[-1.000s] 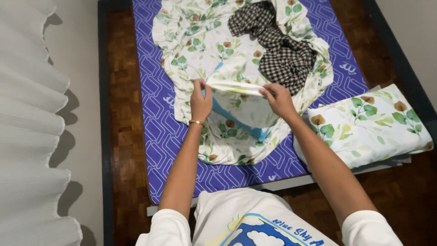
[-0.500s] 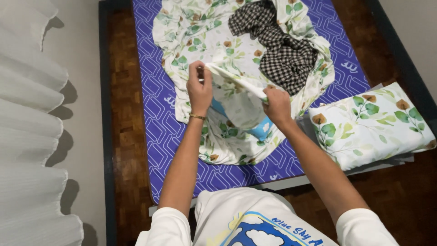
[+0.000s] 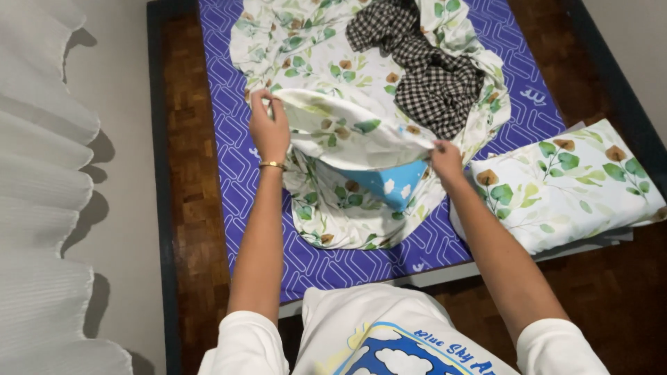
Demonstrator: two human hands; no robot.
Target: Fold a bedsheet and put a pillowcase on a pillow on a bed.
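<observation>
We are partway through folding a floral pillowcase (image 3: 347, 128), lifting one long edge of it above the spread floral sheet (image 3: 306, 42) that covers the middle of the blue patterned mattress (image 3: 236, 173). Our left hand (image 3: 269, 128) is closed in a pinch on the left end of that edge, toward the mattress's left side; our right hand (image 3: 446, 158) is closed in a pinch on the right end, nearer the middle. The cloth hangs taut between them, and a blue cloth (image 3: 389, 184) shows underneath. We judge the next move calls for both pinches to stay firm and the edge to stay level, so the corners meet. A checked cloth (image 3: 431, 76) lies bunched toward the far edge, and a floral pillow (image 3: 570, 184) rests off the right edge.
</observation>
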